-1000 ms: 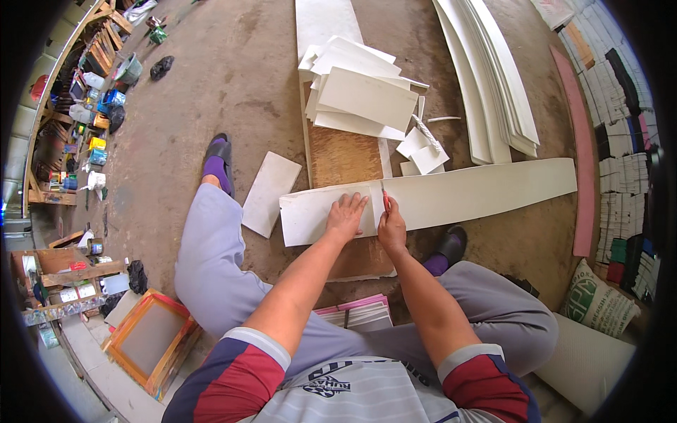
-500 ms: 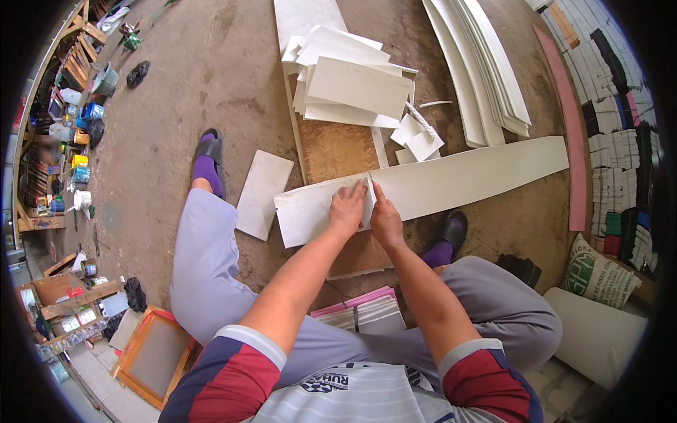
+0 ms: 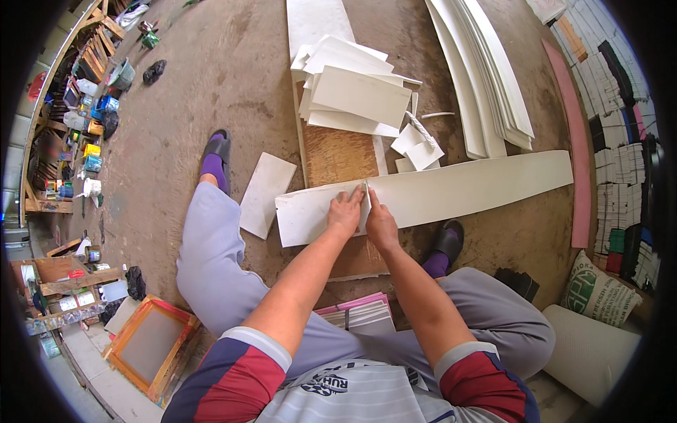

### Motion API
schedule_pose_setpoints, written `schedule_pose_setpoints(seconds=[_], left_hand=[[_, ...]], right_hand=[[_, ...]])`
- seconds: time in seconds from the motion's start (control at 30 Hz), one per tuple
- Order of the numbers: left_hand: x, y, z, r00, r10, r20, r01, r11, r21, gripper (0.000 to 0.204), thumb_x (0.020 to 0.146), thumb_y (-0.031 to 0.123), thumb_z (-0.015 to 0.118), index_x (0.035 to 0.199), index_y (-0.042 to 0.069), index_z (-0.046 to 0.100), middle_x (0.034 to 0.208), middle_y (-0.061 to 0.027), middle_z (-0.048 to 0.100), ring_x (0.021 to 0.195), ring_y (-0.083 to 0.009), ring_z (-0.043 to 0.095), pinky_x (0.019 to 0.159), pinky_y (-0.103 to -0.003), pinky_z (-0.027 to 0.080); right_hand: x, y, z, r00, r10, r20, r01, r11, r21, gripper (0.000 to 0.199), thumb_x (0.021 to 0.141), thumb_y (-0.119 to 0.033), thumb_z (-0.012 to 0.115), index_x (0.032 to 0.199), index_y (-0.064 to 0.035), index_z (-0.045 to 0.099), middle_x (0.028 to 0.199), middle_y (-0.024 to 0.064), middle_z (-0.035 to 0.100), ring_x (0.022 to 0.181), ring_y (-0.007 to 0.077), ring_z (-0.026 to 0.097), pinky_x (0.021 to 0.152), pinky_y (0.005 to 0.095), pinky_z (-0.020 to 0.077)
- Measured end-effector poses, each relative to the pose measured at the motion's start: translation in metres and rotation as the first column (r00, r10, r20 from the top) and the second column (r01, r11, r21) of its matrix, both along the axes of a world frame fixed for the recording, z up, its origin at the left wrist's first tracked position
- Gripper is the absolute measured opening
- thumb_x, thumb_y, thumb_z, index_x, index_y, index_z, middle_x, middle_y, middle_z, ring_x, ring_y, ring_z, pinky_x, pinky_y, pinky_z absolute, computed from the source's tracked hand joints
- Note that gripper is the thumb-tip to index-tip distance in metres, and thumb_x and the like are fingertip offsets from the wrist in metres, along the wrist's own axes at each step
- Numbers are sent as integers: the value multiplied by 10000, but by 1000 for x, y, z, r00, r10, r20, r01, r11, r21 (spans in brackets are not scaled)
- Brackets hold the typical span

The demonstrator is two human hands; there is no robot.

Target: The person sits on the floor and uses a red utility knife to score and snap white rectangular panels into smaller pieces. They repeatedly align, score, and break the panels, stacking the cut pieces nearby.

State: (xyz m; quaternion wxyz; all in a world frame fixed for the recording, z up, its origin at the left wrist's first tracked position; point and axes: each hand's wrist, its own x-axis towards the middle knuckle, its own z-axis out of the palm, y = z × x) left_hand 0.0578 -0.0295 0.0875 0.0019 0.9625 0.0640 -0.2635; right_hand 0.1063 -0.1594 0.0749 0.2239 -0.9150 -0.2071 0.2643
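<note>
A long white strip of sheet material (image 3: 472, 183) lies crosswise in front of me, over a brown wooden board (image 3: 342, 156). My left hand (image 3: 345, 211) presses down on the strip's left part, fingers stretched out. Close beside it, my right hand (image 3: 381, 224) is closed with its index finger pointing forward along a thin, pale upright edge (image 3: 365, 204) between the hands. Whatever the right hand grips is hidden by its fingers. Left of the strip, a smaller white rectangular piece (image 3: 268, 195) lies on the floor.
Beyond the strip sits a pile of white rectangular pieces (image 3: 360, 99), with small offcuts (image 3: 421, 149) beside it. Long white strips (image 3: 486, 77) are stacked at the far right, near a pink strip (image 3: 570, 141). Bundled sheets (image 3: 360, 315) lie between my legs. Paint cans and shelves line the left.
The whole view has shifted slightly. My right hand has come a little nearer to my left; both stay at almost the same place on the strip.
</note>
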Motion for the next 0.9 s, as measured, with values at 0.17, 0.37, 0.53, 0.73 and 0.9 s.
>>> schedule_pose_setpoints(seconds=[0.17, 0.37, 0.53, 0.73, 0.9], left_hand=[[2, -2, 1, 1000, -6, -17, 6, 1000, -3, 1023, 745, 447, 863, 1579, 108, 377, 1714, -6, 165, 1350, -283, 435, 932, -398, 494], [0, -1, -7, 999, -14, -32, 15, 999, 44, 912, 816, 429, 796, 1567, 96, 399, 1717, -7, 147, 1359, -285, 423, 933, -393, 493], [3, -1, 2, 999, -24, -41, 25, 999, 23, 946, 806, 431, 792, 1585, 97, 372, 1719, -4, 146, 1359, -279, 426, 922, -390, 495], [2, -1, -7, 1000, -10, -28, 11, 999, 44, 1073, 774, 460, 826, 1633, 156, 259, 1722, 5, 145, 1383, -280, 409, 941, -402, 489], [5, -5, -1, 998, 4, -66, -3, 1000, 8, 1182, 733, 493, 869, 1653, 188, 193, 1729, 23, 120, 1420, -287, 377, 972, -419, 478]], right_hand=[[2, 3, 5, 999, -8, -36, 8, 1000, -17, 681, 981, -118, 455, 1620, -269, 276, 1141, 240, 633, 1000, 446, 682, 833, 550, 553], [4, 18, 19, 995, -6, -95, 0, 998, -66, 739, 958, -144, 556, 1624, -220, 244, 1163, 267, 648, 1029, 444, 691, 844, 539, 558], [10, 18, 23, 995, 21, -100, -30, 996, -85, 743, 942, -167, 601, 1606, -169, 267, 1113, 286, 676, 1007, 454, 700, 841, 545, 561], [-1, 11, 37, 990, 31, -135, -48, 992, -121, 746, 927, -196, 639, 1588, -159, 294, 1068, 299, 698, 992, 474, 701, 829, 564, 557], [-23, -14, 42, 990, 8, -139, -26, 991, -132, 714, 942, -241, 639, 1572, -152, 316, 1038, 295, 704, 973, 474, 703, 824, 580, 552]])
